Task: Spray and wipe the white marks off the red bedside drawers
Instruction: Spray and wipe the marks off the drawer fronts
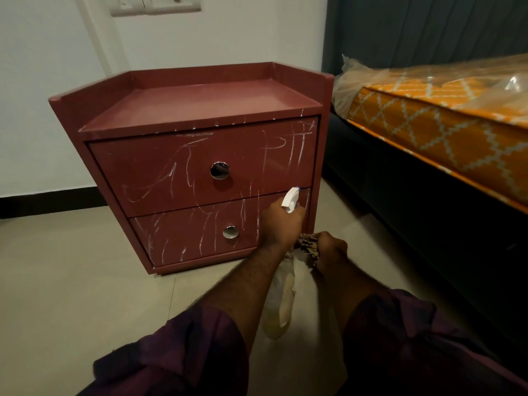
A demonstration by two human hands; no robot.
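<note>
The red bedside drawers (200, 178) stand on the floor against the wall, two drawers with round chrome knobs. White scribbled marks (160, 181) cover both drawer fronts and dot the top's front edge. My left hand (281, 224) grips a clear spray bottle (283, 304) by its white trigger head (291, 200), the nozzle close to the lower drawer's right end. My right hand (331, 251) holds a bunched patterned cloth (308, 244) just right of the bottle, low near the floor.
A bed with a plastic-wrapped orange patterned mattress (440, 130) on a dark frame stands close on the right. Beige floor tiles (71, 281) spread left and in front. A white wall with a switch plate (155, 5) is behind, dark curtain at back right.
</note>
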